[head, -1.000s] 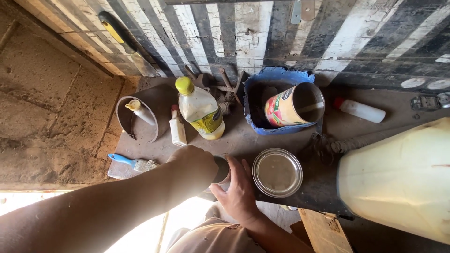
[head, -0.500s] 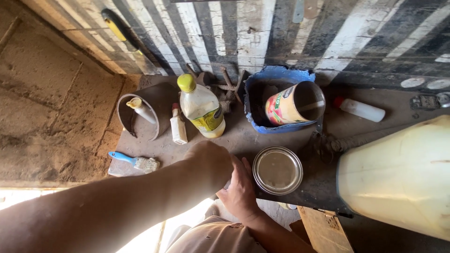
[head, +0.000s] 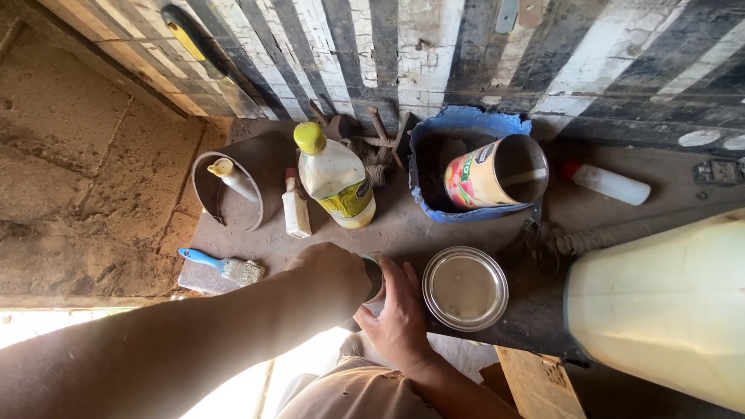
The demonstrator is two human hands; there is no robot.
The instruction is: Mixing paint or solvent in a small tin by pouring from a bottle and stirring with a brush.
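Both hands meet at the near edge of a dark, dusty shelf (head: 403,225). The left hand (head: 334,271) is closed in a fist around a small dark container (head: 374,278); only a narrow strip of that container shows between the two hands, so its shape and contents cannot be told. The right hand (head: 400,314) lies against the container from the near side, fingers extended upward and touching it; whether it grips or merely steadies cannot be told.

Just beside the right hand sits a round metal lid (head: 466,287), lying flat, shiny with a dull centre. Behind the hands stands a clear plastic bottle (head: 335,178) with a yellow cap and pale liquid inside. A small white bottle (head: 295,208) with a red cap stands just left of it. Further left, a curved metal ring (head: 225,190) holds a white nozzle-tipped tube. A blue-handled brush (head: 225,266) lies at the left end of the shelf.

A tin can (head: 493,172) lies tilted inside a torn blue tub (head: 466,124). A white squeeze bottle (head: 609,184) lies on its side to the right. A large cream plastic drum (head: 667,302) fills the right foreground.

The wall behind is planked, striped black and white with cracked paint. The floor at left is bare packed earth.
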